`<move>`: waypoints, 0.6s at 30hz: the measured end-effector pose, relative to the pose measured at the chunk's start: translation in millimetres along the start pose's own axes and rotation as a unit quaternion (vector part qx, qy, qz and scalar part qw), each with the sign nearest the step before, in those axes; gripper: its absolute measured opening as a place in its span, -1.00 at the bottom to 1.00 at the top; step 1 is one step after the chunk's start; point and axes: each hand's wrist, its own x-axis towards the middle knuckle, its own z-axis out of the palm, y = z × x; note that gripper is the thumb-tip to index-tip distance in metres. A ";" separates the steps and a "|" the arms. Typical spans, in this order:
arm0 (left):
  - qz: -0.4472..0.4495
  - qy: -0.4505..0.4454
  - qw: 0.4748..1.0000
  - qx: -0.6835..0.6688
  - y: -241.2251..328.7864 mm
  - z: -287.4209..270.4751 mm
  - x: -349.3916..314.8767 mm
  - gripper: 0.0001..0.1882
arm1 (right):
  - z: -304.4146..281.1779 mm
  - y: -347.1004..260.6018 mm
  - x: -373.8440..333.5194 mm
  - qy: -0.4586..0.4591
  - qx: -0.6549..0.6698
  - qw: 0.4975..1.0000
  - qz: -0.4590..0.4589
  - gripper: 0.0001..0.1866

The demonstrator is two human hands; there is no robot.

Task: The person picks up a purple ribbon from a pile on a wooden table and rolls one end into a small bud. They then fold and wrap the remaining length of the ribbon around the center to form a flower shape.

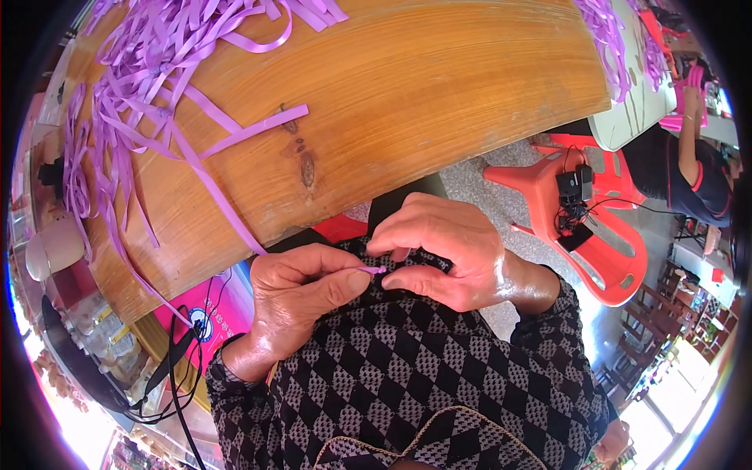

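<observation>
A purple ribbon (222, 202) runs from a heap on the table down to my left hand (309, 286). That hand is closed, thumb against index finger, and a small twisted or knotted ribbon end (374, 270) pokes out past the fingertips. Facing it, my right hand (446, 254) is curved with a gap between its thumb and fingers, which are close to the ribbon end but seem apart from it. Both hands are in front of my body, just off the table's near edge. Part of the ribbon is hidden inside my left hand.
Purple ribbons (168, 47) lie heaped on the wooden table (407, 78), some hanging over its left side. Under the left edge are a pink printed bag (223, 309) and black cables (174, 368). A red plastic chair (540, 188) holds black devices; beyond it a person (685, 172) works.
</observation>
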 end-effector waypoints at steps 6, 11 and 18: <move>0.029 0.017 0.999 0.009 2.0 5.7 0.9 -0.87 | 0.8 4.7 -7.1 0.007 -0.028 0.999 -0.019 -0.74; 0.072 0.024 0.995 0.058 -0.4 8.6 -0.3 -0.87 | 8.7 5.3 -5.9 0.051 -0.041 0.996 -0.060 -0.73; 0.063 0.030 0.997 0.026 -3.0 11.2 0.3 -0.88 | 12.9 4.1 -6.3 0.077 -0.042 0.995 -0.049 -0.71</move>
